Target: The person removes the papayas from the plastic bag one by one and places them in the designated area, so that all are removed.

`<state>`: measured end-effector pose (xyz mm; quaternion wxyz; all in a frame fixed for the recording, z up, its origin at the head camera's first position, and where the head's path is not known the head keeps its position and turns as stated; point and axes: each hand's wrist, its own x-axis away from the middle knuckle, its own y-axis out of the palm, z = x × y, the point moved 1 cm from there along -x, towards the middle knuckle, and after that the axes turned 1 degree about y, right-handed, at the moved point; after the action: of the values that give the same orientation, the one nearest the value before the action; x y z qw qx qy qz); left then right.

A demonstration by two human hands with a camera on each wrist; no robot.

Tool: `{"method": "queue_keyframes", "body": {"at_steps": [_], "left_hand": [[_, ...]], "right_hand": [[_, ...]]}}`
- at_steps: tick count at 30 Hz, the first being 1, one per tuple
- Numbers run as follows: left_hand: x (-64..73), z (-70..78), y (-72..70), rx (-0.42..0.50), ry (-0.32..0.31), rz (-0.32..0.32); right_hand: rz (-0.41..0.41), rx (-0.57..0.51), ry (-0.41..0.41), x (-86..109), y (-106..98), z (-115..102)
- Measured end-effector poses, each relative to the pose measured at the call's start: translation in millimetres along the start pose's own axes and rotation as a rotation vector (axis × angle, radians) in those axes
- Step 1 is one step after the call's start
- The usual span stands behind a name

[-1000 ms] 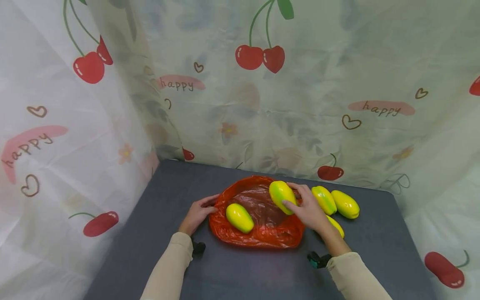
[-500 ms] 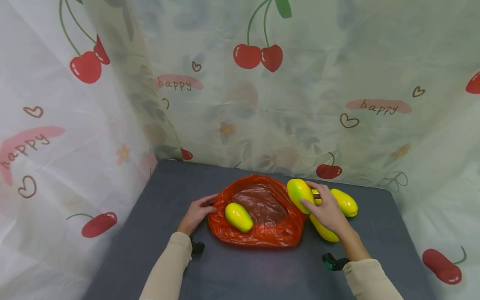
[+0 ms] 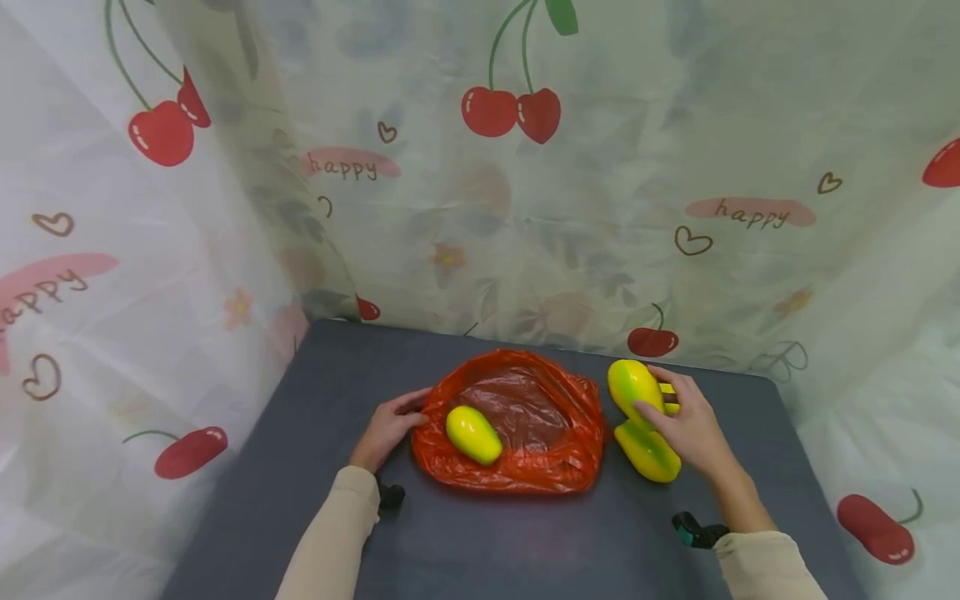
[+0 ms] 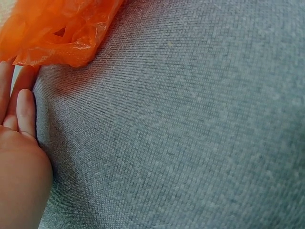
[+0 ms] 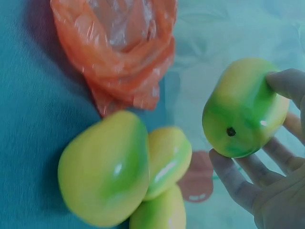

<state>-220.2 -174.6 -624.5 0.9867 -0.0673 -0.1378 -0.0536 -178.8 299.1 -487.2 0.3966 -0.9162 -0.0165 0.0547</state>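
My right hand (image 3: 696,427) grips a yellow-green mango (image 3: 632,385) to the right of a red plastic bag (image 3: 517,482). In the right wrist view, thumb and fingers wrap the sides of this raised mango (image 5: 244,112), whose dark stem spot faces the camera. Below it on the table lies another mango (image 3: 649,457), and two more stand partly hidden behind the hand. One mango (image 3: 474,435) sits in the front left of the bag's mouth. At the bag's left side, my left hand (image 3: 384,429) holds the rim between thumb and fingers; its fingertips are partly covered by plastic.
A dark grey cloth covers the table (image 3: 480,542). White curtains printed with cherries (image 3: 510,112) rise behind and at both sides. In the right wrist view, several mangoes (image 5: 107,171) lie close together near the bag.
The right hand has carried its mango to the right, from over the bag's opening to above the loose mangoes. The left hand and the mango in the bag have stayed put.
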Motion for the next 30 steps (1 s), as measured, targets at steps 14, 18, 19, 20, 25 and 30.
{"method": "queue_keyframes", "body": {"at_steps": [14,18,19,20,25,30], "left_hand": [[-1.4,0.5,0.9,-0.006,0.0,0.014],[-1.9,0.4,1.9,-0.009,-0.002,0.01],[-2.0,0.6,1.9,-0.009,-0.003,0.009],[-2.3,0.6,1.8,-0.006,-0.002,0.007],[-3.2,0.7,1.5,-0.003,-0.006,-0.003],[-2.6,0.3,0.4,-0.002,-0.008,0.005]], "right_hand": [[0.021,0.089,0.112,21.0,-30,31],[-0.008,0.095,0.114,27.2,-37,39],[-0.015,0.092,0.118,28.7,-38,41],[-0.016,0.094,0.121,30.0,-39,43],[-0.045,0.116,0.15,37.5,-40,56],[-0.075,0.136,0.193,43.6,-39,68]]}}
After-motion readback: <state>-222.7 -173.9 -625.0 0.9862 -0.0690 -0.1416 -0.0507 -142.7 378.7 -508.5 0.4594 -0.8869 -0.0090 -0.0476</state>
